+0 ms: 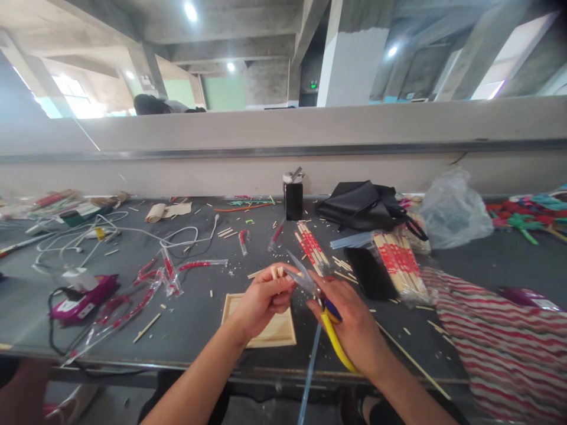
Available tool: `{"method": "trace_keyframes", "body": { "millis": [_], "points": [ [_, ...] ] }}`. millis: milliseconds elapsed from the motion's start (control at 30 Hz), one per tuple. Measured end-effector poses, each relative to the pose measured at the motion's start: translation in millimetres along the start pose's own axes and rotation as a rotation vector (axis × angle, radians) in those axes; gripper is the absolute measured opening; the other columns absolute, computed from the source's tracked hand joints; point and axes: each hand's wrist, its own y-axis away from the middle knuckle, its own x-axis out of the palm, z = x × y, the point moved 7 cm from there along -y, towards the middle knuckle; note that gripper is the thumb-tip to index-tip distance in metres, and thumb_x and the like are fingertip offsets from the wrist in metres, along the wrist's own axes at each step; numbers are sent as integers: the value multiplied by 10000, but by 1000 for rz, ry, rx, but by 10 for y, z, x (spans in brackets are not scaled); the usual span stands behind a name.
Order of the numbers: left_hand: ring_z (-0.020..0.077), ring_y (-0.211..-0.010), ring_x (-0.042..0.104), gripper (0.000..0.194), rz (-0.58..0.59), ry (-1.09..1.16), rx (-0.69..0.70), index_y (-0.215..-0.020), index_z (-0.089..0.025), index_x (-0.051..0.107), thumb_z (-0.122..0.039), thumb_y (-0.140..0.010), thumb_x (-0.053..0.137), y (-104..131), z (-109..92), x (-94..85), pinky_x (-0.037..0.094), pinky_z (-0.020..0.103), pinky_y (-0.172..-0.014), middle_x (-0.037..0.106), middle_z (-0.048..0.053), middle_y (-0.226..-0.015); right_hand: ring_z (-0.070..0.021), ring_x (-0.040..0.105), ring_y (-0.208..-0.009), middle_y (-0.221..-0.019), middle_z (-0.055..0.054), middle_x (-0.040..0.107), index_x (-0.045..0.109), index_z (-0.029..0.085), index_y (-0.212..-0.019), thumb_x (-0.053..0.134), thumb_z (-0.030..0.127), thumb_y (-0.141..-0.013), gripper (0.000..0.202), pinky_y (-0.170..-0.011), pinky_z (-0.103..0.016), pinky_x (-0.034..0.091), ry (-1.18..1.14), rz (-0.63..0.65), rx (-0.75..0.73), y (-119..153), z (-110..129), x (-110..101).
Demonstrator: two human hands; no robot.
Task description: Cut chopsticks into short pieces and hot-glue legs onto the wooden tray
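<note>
My left hand is closed on a few short wooden stick pieces, their pale ends showing above the fingers. In my right hand is a pair of scissors with yellow and blue handles. The blades stand apart and point at the left fingertips, close to the stick pieces. Under my left hand, a square panel of pale wooden sticks lies on the dark table, partly hidden by the hand and wrist. A thin bluish strip hangs below the right hand over the table edge.
Bundled sticks with red wrapping, a black phone and a packed stick bundle lie to the right. Striped cloth covers the right front. A purple power strip, white cables and red plastic tubes lie left. An upright phone stands behind.
</note>
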Motion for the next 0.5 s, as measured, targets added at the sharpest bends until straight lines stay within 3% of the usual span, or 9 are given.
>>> {"method": "trace_keyframes", "body": {
  "millis": [500],
  "points": [
    [27,-428,180,211,20,-42,6,-801,-155,621,-275,-686,752,-6,-15,-17,91,190,-433,302,-85,-504,-239,567,-896,-946,-85,570,463,216,-1326,491,221,-928,399,-808,-421,502,-21,20,31,23,-29,45]
  ]
}}
